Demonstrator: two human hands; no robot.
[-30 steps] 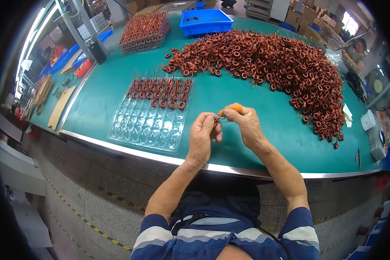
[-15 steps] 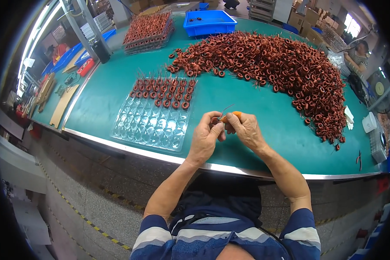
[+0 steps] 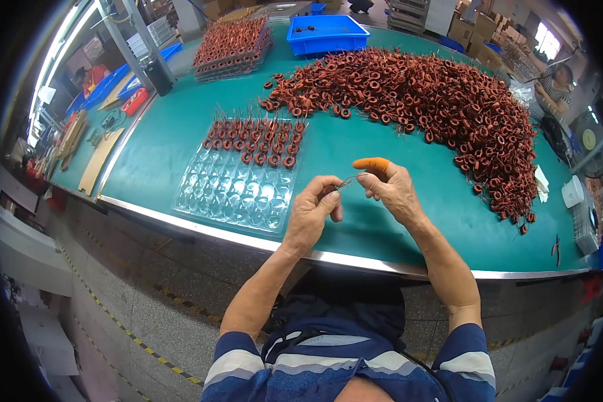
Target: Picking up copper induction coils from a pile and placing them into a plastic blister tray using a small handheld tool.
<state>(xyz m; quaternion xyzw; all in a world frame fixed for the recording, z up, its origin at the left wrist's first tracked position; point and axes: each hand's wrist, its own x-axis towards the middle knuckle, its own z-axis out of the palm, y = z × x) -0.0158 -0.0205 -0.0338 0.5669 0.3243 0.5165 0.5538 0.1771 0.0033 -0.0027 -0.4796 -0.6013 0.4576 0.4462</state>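
Over the near part of the table, my left hand [image 3: 308,214] pinches a small wire-wound ring coil, mostly hidden between its fingers. Thin wire leads [image 3: 348,179] stick out from it toward the right. The thumb and a finger of my right hand [image 3: 398,195] are closed on those leads. An orange finger cot [image 3: 371,163] covers its raised index finger. To the left lies a clear plastic tray [image 3: 229,195] with round pockets. Reddish-brown ring coils [image 3: 258,142], leads upward, fill its far rows, the last one only partly.
A big heap of ring coils [image 3: 422,100] spreads over the far right of the green table [image 3: 147,157]. Behind stand a blue bin [image 3: 328,41] and stacked filled trays [image 3: 231,48]. Pliers-like cutters [image 3: 556,249] lie at the right. A co-worker [image 3: 556,87] sits beyond the heap.
My right hand has moved slightly right, away from my left. Its orange-covered index finger has lifted off the coil, and the leads now stretch between both hands.
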